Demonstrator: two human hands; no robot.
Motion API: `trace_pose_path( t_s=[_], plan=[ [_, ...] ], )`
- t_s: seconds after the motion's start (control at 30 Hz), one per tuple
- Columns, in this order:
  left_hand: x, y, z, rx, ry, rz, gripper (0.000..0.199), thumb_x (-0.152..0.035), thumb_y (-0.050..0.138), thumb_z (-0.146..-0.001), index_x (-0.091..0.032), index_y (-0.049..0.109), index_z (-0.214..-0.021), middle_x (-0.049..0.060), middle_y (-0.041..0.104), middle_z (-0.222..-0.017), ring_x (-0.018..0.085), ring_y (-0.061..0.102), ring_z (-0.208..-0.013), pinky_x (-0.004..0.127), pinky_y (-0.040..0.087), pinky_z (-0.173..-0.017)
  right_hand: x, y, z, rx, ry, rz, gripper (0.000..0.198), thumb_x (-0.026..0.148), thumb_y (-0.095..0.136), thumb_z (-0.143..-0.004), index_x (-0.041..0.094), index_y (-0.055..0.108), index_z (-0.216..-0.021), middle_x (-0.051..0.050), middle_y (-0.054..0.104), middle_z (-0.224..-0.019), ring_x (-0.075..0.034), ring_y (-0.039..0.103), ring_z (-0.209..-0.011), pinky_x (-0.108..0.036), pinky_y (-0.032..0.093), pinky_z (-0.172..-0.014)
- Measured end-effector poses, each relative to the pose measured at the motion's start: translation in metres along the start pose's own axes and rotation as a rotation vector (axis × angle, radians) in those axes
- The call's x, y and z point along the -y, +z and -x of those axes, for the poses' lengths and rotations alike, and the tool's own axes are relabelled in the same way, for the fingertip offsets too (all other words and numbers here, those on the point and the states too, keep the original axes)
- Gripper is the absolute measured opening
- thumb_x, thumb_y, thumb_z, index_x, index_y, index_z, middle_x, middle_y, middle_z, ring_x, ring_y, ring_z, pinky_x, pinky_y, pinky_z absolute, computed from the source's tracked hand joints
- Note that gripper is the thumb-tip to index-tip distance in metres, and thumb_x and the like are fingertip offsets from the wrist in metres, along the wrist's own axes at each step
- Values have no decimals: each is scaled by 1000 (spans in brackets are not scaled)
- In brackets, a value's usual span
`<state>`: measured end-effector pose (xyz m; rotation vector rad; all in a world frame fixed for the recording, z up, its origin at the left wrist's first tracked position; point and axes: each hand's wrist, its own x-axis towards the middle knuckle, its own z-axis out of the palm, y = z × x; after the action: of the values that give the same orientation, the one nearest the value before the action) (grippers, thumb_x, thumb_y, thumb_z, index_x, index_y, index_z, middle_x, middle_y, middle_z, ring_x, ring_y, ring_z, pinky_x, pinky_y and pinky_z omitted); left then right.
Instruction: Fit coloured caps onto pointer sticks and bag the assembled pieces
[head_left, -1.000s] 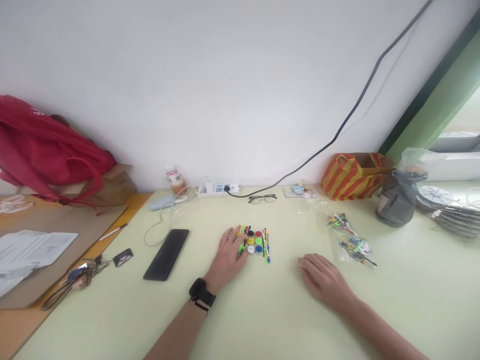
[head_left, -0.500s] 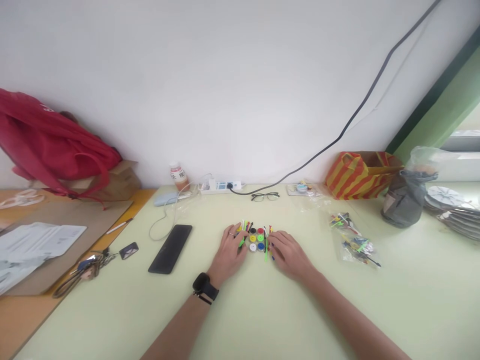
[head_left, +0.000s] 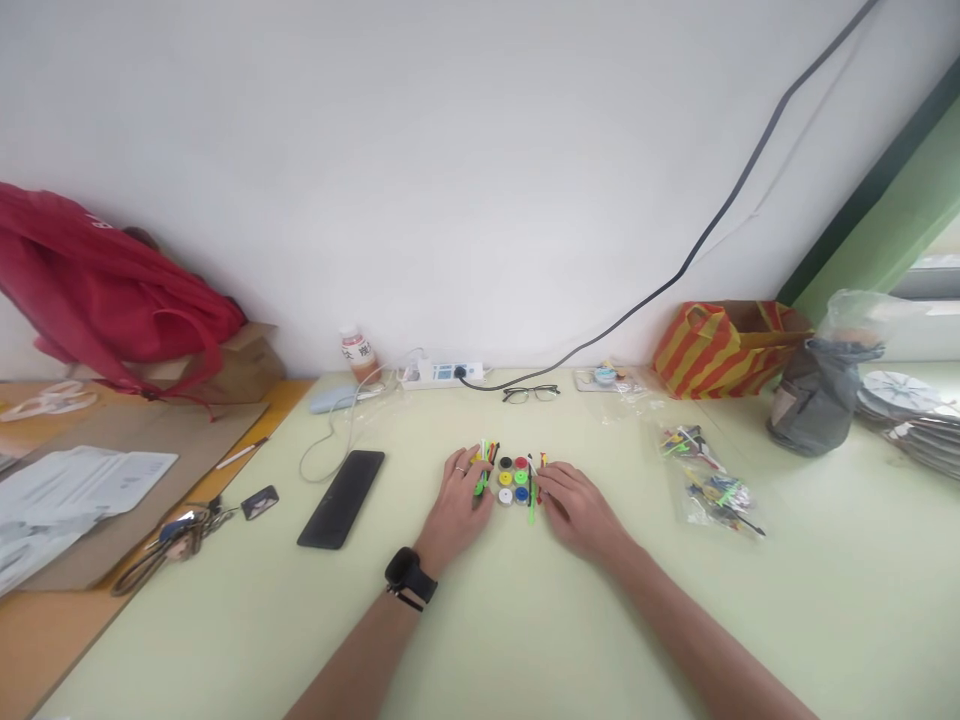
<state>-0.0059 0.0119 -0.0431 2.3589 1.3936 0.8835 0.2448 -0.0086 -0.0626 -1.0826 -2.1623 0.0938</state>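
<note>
Plastic sticks [head_left: 532, 508] flank coloured discs [head_left: 506, 479] — left hand [head_left: 456, 502], right hand [head_left: 579, 508] touching sticks — can't tell if grasping.

Indoor desk space; home or office, cannot tell. Pale green tabletop [head_left: 480, 640] against white wall [head_left: 480, 180]. Power strip [head_left: 444, 374], eyeglasses [head_left: 532, 391], bottle [head_left: 358, 350] along far edge. Red backpack [head_left: 112, 295] far left, striped bag [head_left: 724, 358] far right.

The 6 discs [head_left: 520, 479] look smooth plastic, the tabletop [head_left: 240, 620] smooth (fairly matt), the backpack [head_left: 97, 290] cloth.
</note>
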Motion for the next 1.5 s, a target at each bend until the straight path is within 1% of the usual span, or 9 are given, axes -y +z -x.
trace_pose_path(
  t_s=[0.2, 0.37, 0.53, 0.77, 0.93, 1.07, 1.23, 1.3, 1.5],
  plan=[
    [-9, -12, 2, 14, 40, -45, 43, -7, 57, -82, -25, 65, -121, 5, 46, -156, 34, 25, -151, 61, 32, -121, 1, -1, -1, -17, 14, -7, 39, 9, 47, -94, 23, 66, -125, -11, 73, -120, -29, 64, -117, -50, 57, -98],
    [-16, -18, 3, -6, 159, -63, 27, -22, 72, -80, -31, 73, -106, 0, 51, -153, 35, 31, -147, 63, 35, -117, 1, -1, -2, -8, -17, 1, 33, 9, 49, -95, 23, 68, -118, -11, 73, -117, -29, 65, -115, -49, 58, -96],
    [-13, -15, 2, -28, 187, -70, 16, -23, 70, -87, -31, 77, -98, -1, 60, -144, 32, 39, -142, 58, 38, -115, -1, 1, 0, -50, -16, -8, 33, 10, 48, -97, 22, 66, -123, -12, 73, -119, -28, 64, -116, -49, 57, -98],
    [-14, -17, 2, -100, 167, 19, 16, -19, 69, -84, -28, 71, -96, 1, 71, -128, 30, 49, -133, 56, 43, -112, -7, 3, 4, -292, 100, -122, 23, 25, 54, -101, 24, 70, -117, -13, 75, -111, -28, 71, -104, -49, 62, -91],
    [-14, -15, 1, -126, 144, 151, 12, -18, 66, -87, -26, 67, -96, 3, 77, -109, 28, 58, -120, 51, 49, -105, -10, 3, 3, -385, 160, -157, 24, 24, 48, -104, 23, 71, -109, -11, 76, -106, -25, 73, -99, -45, 62, -91],
    [-14, -14, -1, -134, 120, 287, 10, -17, 66, -88, -24, 66, -96, 5, 73, -104, 24, 63, -107, 44, 53, -99, -7, -1, 0, -407, 208, -172, 24, 28, 47, -104, 23, 70, -109, -10, 76, -102, -25, 74, -95, -41, 62, -87],
    [-18, -3, -2, -160, 35, 517, 9, -23, 68, -91, -21, 71, -99, 7, 67, -99, 19, 64, -86, 34, 56, -79, -3, -6, 0, -438, 437, -277, 28, 40, 50, -102, 20, 70, -106, -10, 76, -102, -24, 72, -92, -37, 59, -84],
    [-22, 4, -1, -112, 2, 645, 12, -26, 71, -90, -20, 73, -100, 8, 67, -101, 18, 63, -81, 31, 56, -72, -2, -10, 1, -441, 523, -327, 32, 45, 50, -102, 20, 70, -104, -11, 75, -103, -25, 70, -95, -38, 57, -85],
    [-32, 18, 4, 48, -217, 927, 22, -33, 78, -88, -17, 72, -102, 7, 72, -95, 18, 67, -83, 30, 57, -79, 11, -29, -1, -420, 643, -605, 35, 53, 60, -96, 22, 67, -111, -8, 74, -96, -25, 69, -92, -39, 54, -86]
  ],
)
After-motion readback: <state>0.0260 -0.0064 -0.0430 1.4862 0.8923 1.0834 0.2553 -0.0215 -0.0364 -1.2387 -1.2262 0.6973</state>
